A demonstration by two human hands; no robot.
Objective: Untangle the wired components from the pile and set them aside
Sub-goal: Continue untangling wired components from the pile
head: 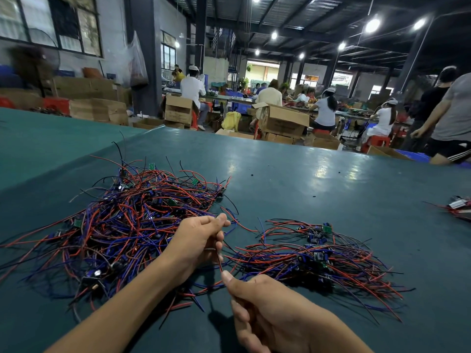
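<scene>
Fingers (220, 220) on both sides are curled in a pinch. Your left hand (198, 240), mid-frame, and your right hand (270, 309), just below it, look to be holding the same red wire (219, 263), with a short stretch running between them.

The big pile (127, 220) sits at centre left on the table (305, 179), and the set-aside bunch (318, 258) is at centre right. The two nearly touch under your hands.

Handling-wise I'd guess this stuff weighs nothing and flops everywhere. The thin leads will snag on their neighbours, and the solder joints at each little green board (327, 228) probably won't like a hard yank. I'd grab close to the board and tease it out slowly.

What I can't make out:
- where your wire's component end is, in your left palm or buried in the tangle
- most of your right fingers, which are tucked under the hand
- another bundle (458, 208), cut off by the right edge
</scene>
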